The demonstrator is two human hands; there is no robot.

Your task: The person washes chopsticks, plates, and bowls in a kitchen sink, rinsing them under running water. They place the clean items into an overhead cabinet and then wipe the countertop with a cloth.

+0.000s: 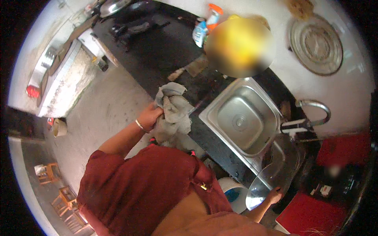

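My left hand, with a bangle at the wrist, is closed around a crumpled grey cloth. The cloth hangs at the edge of the black countertop. Far to the lower right, my right hand grips the rim of a large, round, shiny pan or lid; which of the two I cannot tell. That round thing is tilted beside the near right corner of the stainless-steel sink. The sink basin shows a drain and no standing water.
A curved chrome faucet rises behind the sink. Spray bottles stand by the wall near a blurred yellow patch. Below the counter is a white bucket with something blue inside. A round metal tray leans on the wall. Wooden chairs stand at left.
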